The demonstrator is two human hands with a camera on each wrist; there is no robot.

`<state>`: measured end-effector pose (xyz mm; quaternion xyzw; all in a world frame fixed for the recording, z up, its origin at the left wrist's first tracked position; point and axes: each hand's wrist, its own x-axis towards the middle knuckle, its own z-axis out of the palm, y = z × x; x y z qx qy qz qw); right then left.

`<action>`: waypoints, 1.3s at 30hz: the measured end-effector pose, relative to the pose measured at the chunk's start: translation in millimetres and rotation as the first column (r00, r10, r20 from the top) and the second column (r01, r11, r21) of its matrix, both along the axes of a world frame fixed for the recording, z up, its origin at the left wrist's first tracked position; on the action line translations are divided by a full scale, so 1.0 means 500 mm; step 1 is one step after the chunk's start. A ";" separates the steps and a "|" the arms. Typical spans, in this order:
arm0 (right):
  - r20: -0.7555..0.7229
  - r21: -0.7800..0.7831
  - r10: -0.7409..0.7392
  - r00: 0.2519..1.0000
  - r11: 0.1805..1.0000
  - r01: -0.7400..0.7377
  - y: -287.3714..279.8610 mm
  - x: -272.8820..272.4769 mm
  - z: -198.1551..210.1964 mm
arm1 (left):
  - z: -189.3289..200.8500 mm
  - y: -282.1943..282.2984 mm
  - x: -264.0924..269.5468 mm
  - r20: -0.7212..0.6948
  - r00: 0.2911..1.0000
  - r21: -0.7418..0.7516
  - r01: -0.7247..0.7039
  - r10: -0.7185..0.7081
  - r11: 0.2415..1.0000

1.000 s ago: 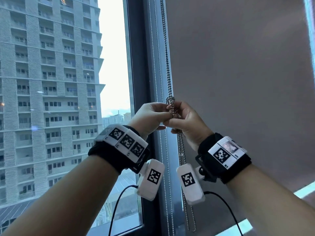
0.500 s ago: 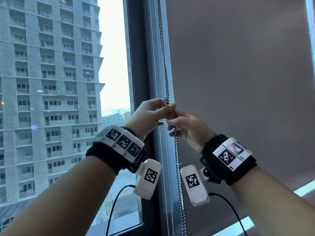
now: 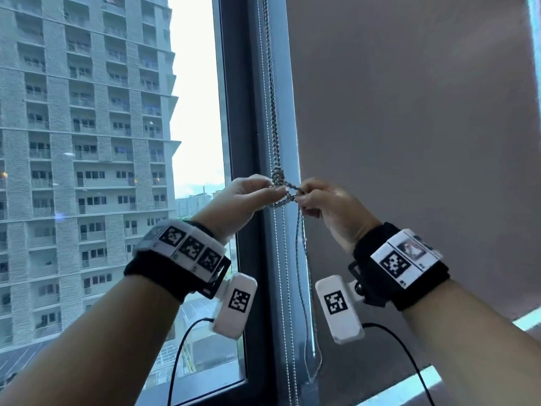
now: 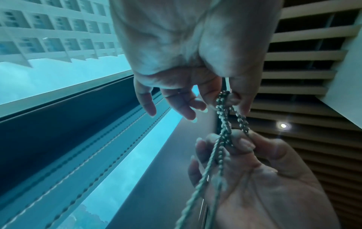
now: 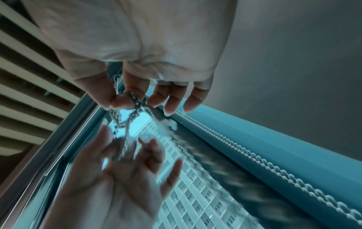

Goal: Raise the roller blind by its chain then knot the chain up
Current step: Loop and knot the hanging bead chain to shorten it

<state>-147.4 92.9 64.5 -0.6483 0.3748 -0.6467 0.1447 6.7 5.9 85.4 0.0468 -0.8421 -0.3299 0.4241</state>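
Observation:
A metal bead chain (image 3: 272, 112) hangs down the window frame beside the grey roller blind (image 3: 409, 142). It bunches into a knot (image 3: 278, 178) level with my hands. My left hand (image 3: 275, 191) pinches the chain just left of the knot. My right hand (image 3: 304, 197) pinches a twisted stretch of it on the right, and the loose chain tail (image 3: 304, 288) dangles below. The left wrist view shows my left thumb and forefinger on the chain (image 4: 225, 99) and my right hand (image 4: 245, 170) under it. The right wrist view shows my right hand (image 5: 127, 99) pinching the chain, the left hand (image 5: 127, 170) blurred.
A dark window frame (image 3: 248, 112) stands between the glass and the blind. A second pair of thin bead chains (image 3: 282, 288) runs down the frame. A tall apartment block (image 3: 87, 142) fills the glass. A slatted ceiling (image 4: 303, 77) is overhead.
My hands have drawn apart sideways, stretching a short length of chain between them. The knot now shows just above them, and the loose tail swings below.

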 end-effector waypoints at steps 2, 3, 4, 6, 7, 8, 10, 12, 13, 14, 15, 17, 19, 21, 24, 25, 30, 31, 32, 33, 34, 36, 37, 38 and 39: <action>0.007 0.006 -0.016 1.000 1.000 0.016 0.000 -0.009 -0.002 | -0.025 -0.015 0.010 -0.033 0.997 0.120 0.069 -0.066 0.990; 0.005 0.012 -0.030 1.000 0.999 0.030 -0.001 -0.014 -0.004 | -0.035 -0.019 0.015 -0.082 0.992 0.189 0.113 -0.098 0.975; 0.001 0.018 -0.045 0.999 0.999 0.045 -0.003 -0.019 -0.009 | -0.042 -0.020 0.018 -0.142 0.980 0.256 0.169 -0.136 0.952; -0.010 0.030 -0.066 0.998 0.997 0.067 -0.007 -0.021 -0.016 | -0.041 -0.015 0.018 -0.252 0.939 0.333 0.313 -0.236 0.889; -0.010 0.037 -0.064 0.998 0.997 0.064 -0.010 -0.021 -0.018 | -0.037 -0.009 0.016 -0.299 0.909 0.342 0.387 -0.291 0.856; -0.005 0.045 -0.055 0.998 0.997 0.055 -0.013 -0.019 -0.019 | -0.032 -0.001 0.012 -0.343 0.876 0.343 0.451 -0.337 0.824; -0.007 0.054 -0.042 0.999 0.998 0.042 -0.015 -0.016 -0.020 | -0.023 0.011 0.002 -0.407 0.827 0.359 0.535 -0.388 0.765; -0.010 0.048 -0.047 0.999 0.998 0.047 -0.015 -0.016 -0.019 | -0.019 0.017 -0.001 -0.412 0.814 0.398 0.564 -0.409 0.723; -0.001 0.037 -0.058 0.998 0.998 0.058 -0.015 -0.020 -0.019 | -0.019 0.018 0.002 -0.383 0.824 0.420 0.559 -0.419 0.715; 0.019 0.022 -0.072 0.997 0.997 0.071 -0.015 -0.026 -0.018 | -0.020 0.015 0.005 -0.338 0.840 0.445 0.540 -0.425 0.714; 0.052 0.008 -0.079 0.995 0.997 0.079 -0.013 -0.033 -0.018 | -0.023 0.011 0.009 -0.278 0.860 0.470 0.510 -0.427 0.720; 0.121 -0.015 -0.084 0.989 0.996 0.087 -0.009 -0.045 -0.018 | -0.029 0.004 0.014 -0.116 0.908 0.501 0.403 -0.401 0.766; 0.135 -0.014 -0.105 0.985 0.994 0.108 -0.004 -0.047 -0.018 | -0.037 0.000 0.011 0.073 0.941 0.487 0.256 -0.331 0.835; 0.138 -0.017 -0.108 0.985 0.994 0.112 -0.004 -0.040 -0.015 | -0.048 0.001 0.004 0.239 0.931 0.457 0.143 -0.275 0.878; 0.165 -0.036 -0.084 0.983 0.995 0.091 -0.007 -0.031 -0.008 | -0.072 0.002 -0.002 0.412 0.873 0.439 0.060 -0.260 0.896; 0.145 -0.041 -0.081 0.986 0.995 0.088 -0.009 -0.031 -0.007 | -0.081 0.001 -0.002 0.455 0.854 0.428 0.040 -0.253 0.903; -0.003 -0.007 -0.093 0.996 0.996 0.093 -0.010 -0.016 -0.012 | -0.110 -0.002 -0.003 0.664 0.735 0.288 -0.077 -0.141 0.955; 0.013 -0.006 -0.093 0.996 0.996 0.093 -0.011 -0.014 -0.011 | -0.109 -0.003 -0.001 0.717 0.684 0.273 -0.102 -0.132 0.957; 0.041 -0.010 -0.089 0.995 0.996 0.090 -0.011 -0.014 -0.009 | -0.109 -0.006 0.003 0.776 0.617 0.264 -0.129 -0.131 0.956; 0.068 -0.020 -0.080 0.995 0.996 0.081 -0.011 -0.016 -0.007 | -0.112 -0.010 0.008 0.833 0.539 0.246 -0.163 -0.123 0.956; 0.085 -0.026 -0.066 0.994 0.997 0.069 -0.008 -0.020 -0.004 | -0.118 -0.015 0.013 0.881 0.465 0.204 -0.199 -0.091 0.958; 0.095 -0.014 -0.015 0.995 1.000 0.016 -0.003 -0.023 -0.002 | -0.134 -0.027 0.020 0.923 0.385 0.115 -0.248 -0.011 0.962; 0.097 0.003 0.016 0.995 1.000 -0.017 -0.001 -0.021 -0.003 | -0.141 -0.030 0.021 0.921 0.390 0.108 -0.251 -0.002 0.962; 0.107 0.018 0.049 0.993 0.999 -0.051 0.000 -0.016 -0.004 | -0.147 -0.032 0.019 0.913 0.409 0.115 -0.245 -0.006 0.963; 0.130 0.025 0.084 0.988 0.996 -0.088 0.000 -0.011 -0.005 | -0.149 -0.032 0.017 0.904 0.429 0.114 -0.238 -0.001 0.965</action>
